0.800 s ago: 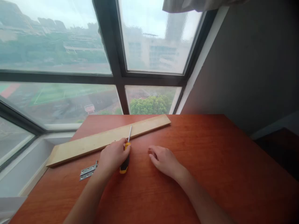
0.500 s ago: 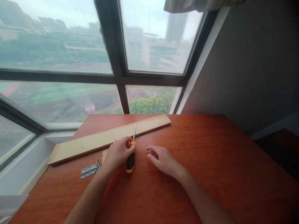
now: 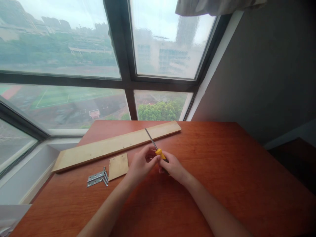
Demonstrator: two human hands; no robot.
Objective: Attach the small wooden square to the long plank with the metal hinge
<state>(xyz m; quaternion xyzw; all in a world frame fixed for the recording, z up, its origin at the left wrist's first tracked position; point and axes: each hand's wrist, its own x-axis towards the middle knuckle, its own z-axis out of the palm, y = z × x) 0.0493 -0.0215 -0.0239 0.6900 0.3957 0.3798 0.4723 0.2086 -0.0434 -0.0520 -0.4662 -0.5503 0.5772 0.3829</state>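
From left: long board [image 3: 111, 144] flat and angled across the desk [image 3: 222, 171], dark marks near front edge. In front of it, hinge [image 3: 95, 179], loose screws [image 3: 106, 177] at its right end, overlapping, hard to count. Then small board [image 3: 118, 166], flat, lower right corner close to left forearm, maybe partly covered. Next, left grip [image 3: 143, 162], thumb and fingers curled at yellow collar; can't tell whether clamped or only touching. Between both hands, screwdriver [image 3: 160, 152], apparently off the desk, shaft slanting up-left over long board in view; can't tell tip contact. Then right grip [image 3: 175, 167], closed around handle. Looks like passing or re-seating the tool from left to right; calls for firm right-side hold before freeing left. Handle mostly hidden inside right fingers, butt end unreadable; some left fingertips hidden too. Both forearms cut off at bottom.
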